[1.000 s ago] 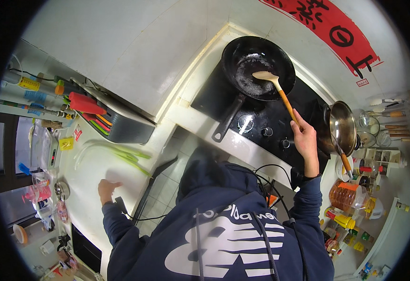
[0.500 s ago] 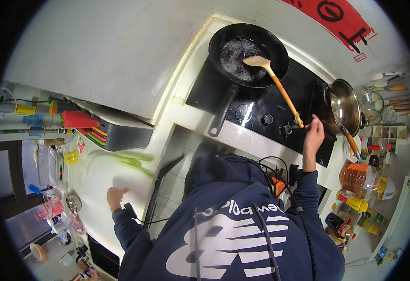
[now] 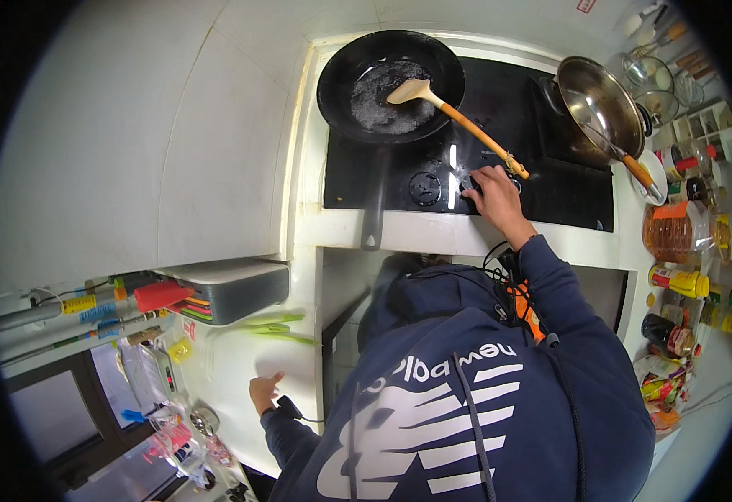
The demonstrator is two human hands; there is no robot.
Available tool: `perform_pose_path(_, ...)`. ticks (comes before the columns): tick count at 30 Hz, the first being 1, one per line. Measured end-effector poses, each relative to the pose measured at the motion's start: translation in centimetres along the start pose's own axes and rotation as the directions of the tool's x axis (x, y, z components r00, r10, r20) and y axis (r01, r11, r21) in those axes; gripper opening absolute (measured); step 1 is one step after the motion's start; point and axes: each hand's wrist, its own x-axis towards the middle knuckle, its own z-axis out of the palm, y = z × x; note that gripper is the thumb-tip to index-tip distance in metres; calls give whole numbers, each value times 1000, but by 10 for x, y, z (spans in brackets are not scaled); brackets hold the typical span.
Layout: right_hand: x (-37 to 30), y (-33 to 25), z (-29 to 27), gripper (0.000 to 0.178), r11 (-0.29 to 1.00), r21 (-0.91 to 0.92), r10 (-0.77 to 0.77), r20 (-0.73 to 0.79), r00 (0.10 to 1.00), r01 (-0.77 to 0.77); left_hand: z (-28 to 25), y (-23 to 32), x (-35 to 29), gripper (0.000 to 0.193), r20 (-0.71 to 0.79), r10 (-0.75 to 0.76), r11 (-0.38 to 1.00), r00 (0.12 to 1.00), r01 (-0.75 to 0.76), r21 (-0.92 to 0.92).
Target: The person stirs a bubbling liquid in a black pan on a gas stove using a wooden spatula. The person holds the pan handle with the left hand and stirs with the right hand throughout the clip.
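My right hand [image 3: 500, 199] is at the front of the black cooktop [image 3: 500, 92], its fingers closed round a control knob [image 3: 469, 183]. Above that hand, a wooden spatula [image 3: 475, 127] leans over the rim of a black wok [image 3: 441, 58], with its blade inside. Clear bubbly liquid [image 3: 382, 105] lies in the bottom of the wok, whose handle [image 3: 372, 205] points toward me. Over the white counter [image 3: 236, 418] on the left, my left hand [image 3: 265, 391] is held with its fingers apart and nothing in it. Green stalks [image 3: 278, 328] lie a little beyond it.
A steel pot [image 3: 596, 84] stands on the right of the cooktop, a wooden-handled utensil [image 3: 634, 171] resting across it. Bottles, including a large oil bottle [image 3: 675, 230], line the right counter. A grey rack [image 3: 244, 294] with coloured cutting boards stands at left.
My right hand has moved left and forward from beside the spatula handle's end onto a cooktop knob. The view has turned and shifted; my left hand stays over the counter.
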Motion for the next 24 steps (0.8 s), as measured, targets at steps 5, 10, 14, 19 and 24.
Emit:
perform_pose_path(5, -2, 5, -1, 32, 998, 31, -58, -25, 998, 59, 1, 0, 0, 52, -46, -33, 995, 998, 29, -94)
perform_pose_path(10, -3, 5, 3, 33, 998, 49, -30, -32, 999, 32, 1, 0, 3, 60, -51, -20, 997, 999, 16, -69)
perform_pose_path(14, -6, 4, 2, 48, 1000, 18, 6, -3, 1000, -6, 1, -1, -3, 54, -48, -12, 995, 999, 7, -104)
perform_pose_path(19, -27, 0, -15, 62, 996, 15, 85, -104, 991, -84, 1, 3, -5, 55, -82, 2, 998, 997, -7, -68)
perform_pose_path(24, -70, 9, -36, 32, 895, 64, 437, 70, 897, -441, 9, -12, 10, 61, -58, -11, 1000, 998, 11, 7)
